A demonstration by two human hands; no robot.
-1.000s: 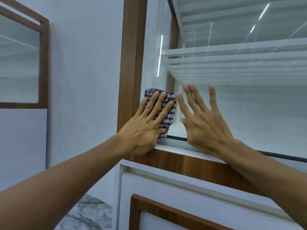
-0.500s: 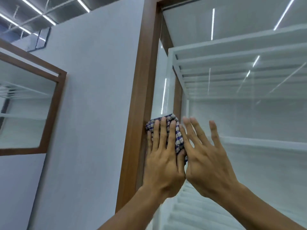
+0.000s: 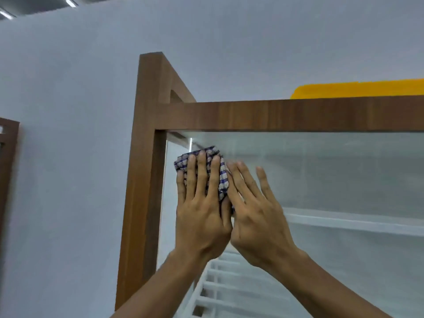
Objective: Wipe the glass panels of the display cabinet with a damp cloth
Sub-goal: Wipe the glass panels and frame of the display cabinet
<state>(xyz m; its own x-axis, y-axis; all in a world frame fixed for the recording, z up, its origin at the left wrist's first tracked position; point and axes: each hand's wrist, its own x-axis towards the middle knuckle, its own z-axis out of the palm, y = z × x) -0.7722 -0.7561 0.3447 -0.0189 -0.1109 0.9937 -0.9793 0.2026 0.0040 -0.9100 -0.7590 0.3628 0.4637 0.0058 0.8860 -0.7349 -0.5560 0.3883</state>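
Cloth [image 3: 221, 177] (checked) under left hand [image 3: 202, 216], against glass [image 3: 344, 175]

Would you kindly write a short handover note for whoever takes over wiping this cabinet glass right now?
Left hand: flat, fingers spread, pressing the checked cloth against the glass panel near its top left corner, beside the wooden frame.
Right hand: open, flat on the glass, its inner edge overlapping the cloth.
Done: cannot tell from the glass which areas are already wiped.
Left: likely the panel's wide stretch to the right, then the other panels.
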